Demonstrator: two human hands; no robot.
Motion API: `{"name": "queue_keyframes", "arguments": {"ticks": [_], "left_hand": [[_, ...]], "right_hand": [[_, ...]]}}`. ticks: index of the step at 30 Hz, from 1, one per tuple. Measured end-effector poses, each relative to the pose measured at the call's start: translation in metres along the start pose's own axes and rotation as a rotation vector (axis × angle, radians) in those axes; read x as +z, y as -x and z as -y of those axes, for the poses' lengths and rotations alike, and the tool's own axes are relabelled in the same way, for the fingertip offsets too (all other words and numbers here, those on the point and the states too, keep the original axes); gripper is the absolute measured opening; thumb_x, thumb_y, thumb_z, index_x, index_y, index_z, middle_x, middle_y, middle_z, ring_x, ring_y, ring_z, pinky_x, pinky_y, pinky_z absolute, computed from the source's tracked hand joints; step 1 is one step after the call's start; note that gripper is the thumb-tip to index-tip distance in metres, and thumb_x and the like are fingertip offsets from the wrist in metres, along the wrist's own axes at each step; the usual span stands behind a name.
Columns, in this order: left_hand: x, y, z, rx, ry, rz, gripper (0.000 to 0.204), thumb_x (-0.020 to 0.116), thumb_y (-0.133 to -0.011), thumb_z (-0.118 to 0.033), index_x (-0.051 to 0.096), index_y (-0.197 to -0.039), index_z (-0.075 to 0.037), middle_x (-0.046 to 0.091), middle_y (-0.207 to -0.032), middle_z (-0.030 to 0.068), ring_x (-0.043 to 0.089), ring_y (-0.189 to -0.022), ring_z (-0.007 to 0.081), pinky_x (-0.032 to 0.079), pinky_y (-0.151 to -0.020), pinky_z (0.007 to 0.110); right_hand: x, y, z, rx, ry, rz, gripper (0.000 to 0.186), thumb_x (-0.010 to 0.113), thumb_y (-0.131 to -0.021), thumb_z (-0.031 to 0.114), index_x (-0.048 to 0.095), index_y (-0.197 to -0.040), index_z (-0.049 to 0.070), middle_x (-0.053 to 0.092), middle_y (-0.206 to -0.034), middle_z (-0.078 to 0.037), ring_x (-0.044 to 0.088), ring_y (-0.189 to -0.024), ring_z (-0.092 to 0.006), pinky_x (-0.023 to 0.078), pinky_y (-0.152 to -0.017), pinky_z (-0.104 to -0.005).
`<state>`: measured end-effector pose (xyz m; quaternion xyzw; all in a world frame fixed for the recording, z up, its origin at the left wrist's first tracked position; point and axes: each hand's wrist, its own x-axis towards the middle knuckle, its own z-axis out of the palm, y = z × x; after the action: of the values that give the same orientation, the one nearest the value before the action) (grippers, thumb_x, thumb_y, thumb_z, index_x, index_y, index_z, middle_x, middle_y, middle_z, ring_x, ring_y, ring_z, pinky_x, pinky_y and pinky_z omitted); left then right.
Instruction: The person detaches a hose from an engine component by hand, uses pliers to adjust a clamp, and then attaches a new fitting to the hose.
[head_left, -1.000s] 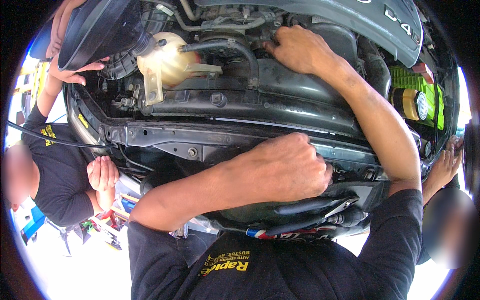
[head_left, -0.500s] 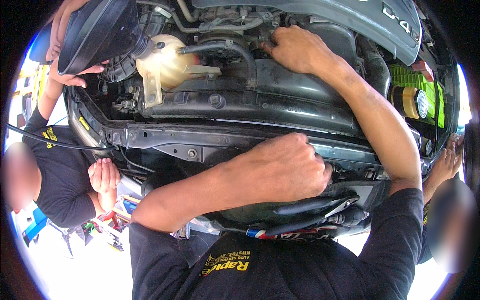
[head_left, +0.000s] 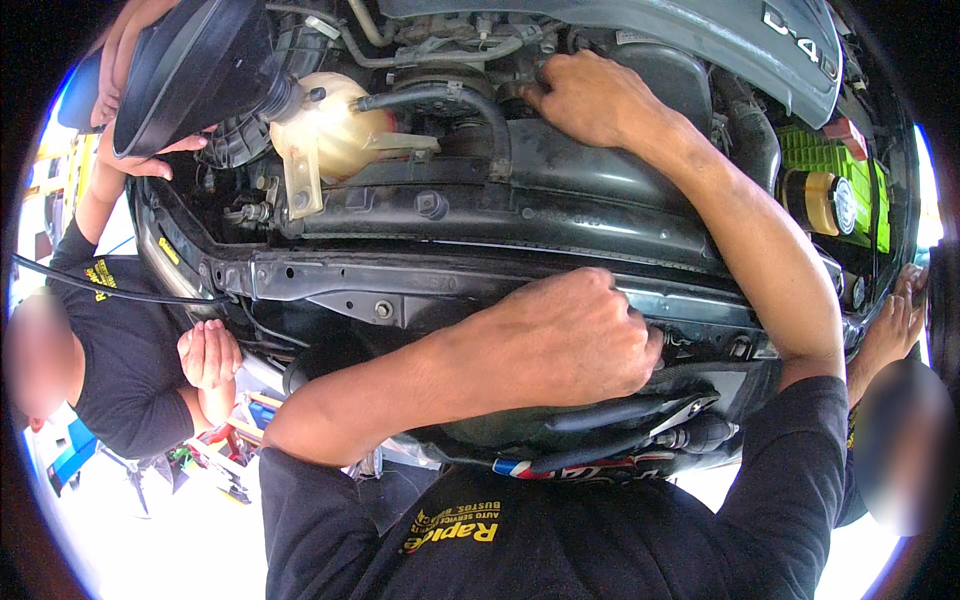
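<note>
My left hand [head_left: 590,335] is curled closed at the metal front crossmember [head_left: 350,285] of an open car engine bay, its fingertips hidden, so I cannot see what it grips. Higher up and further right, my right hand [head_left: 570,95] reaches among dark engine fittings with its fingers bent around a part I cannot make out. Just left of it are a black hose [head_left: 440,93] and a translucent coolant reservoir [head_left: 310,135]. A large black funnel [head_left: 195,70] sits at the upper left by the reservoir. A grey engine cover [head_left: 700,22] spans the top.
A co-worker [head_left: 110,360] leans in from the left, hands near the funnel and bumper, beside a thin black cable [head_left: 110,287]. Another person [head_left: 890,330] reaches in at the right edge. A green battery [head_left: 810,150] and cylindrical gold-and-black part [head_left: 815,205] lie at the right.
The left co-worker's lower hand and head have dropped slightly, and the person at the right has shifted a little. My hands stay practically where they were.
</note>
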<state>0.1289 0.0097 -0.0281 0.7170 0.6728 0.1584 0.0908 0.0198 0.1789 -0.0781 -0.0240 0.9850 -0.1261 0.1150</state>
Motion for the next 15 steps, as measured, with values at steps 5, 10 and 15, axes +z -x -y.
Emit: {"name": "queue_keyframes", "arguments": {"ticks": [5,10,15], "left_hand": [[-0.0021,-0.0005,0.0002,0.002,0.004,0.002,0.012,0.063,-0.087,-0.018,0.067,-0.082,-0.008,0.067,-0.069,0.0024,0.07,-0.069,0.0183,0.054,-0.064,0.031],[-0.0014,-0.0007,0.0005,0.002,0.004,0.02,0.012,0.063,-0.086,-0.019,0.067,-0.082,-0.008,0.067,-0.069,0.0024,0.07,-0.069,0.0182,0.054,-0.064,0.031],[-0.002,-0.0008,0.0004,0.005,-0.004,-0.009,0.012,0.063,-0.086,-0.019,0.067,-0.082,-0.008,0.067,-0.069,0.0023,0.07,-0.068,0.0183,0.054,-0.064,0.031]], "right_hand": [[-0.0021,0.0007,-0.0004,-0.002,0.0,0.021,0.052,0.053,-0.103,0.044,0.074,-0.105,-0.004,0.072,-0.106,-0.029,0.068,-0.106,-0.0465,0.053,-0.097,-0.0545],[-0.0031,0.0001,-0.0004,-0.002,-0.008,0.019,0.044,0.054,-0.097,0.034,0.074,-0.108,-0.003,0.072,-0.11,-0.03,0.069,-0.108,-0.046,0.054,-0.098,-0.054],[-0.0022,0.0002,0.0001,0.008,-0.017,0.012,0.044,0.055,-0.096,0.034,0.074,-0.109,-0.003,0.071,-0.111,-0.03,0.069,-0.108,-0.0454,0.054,-0.098,-0.0536]]}}
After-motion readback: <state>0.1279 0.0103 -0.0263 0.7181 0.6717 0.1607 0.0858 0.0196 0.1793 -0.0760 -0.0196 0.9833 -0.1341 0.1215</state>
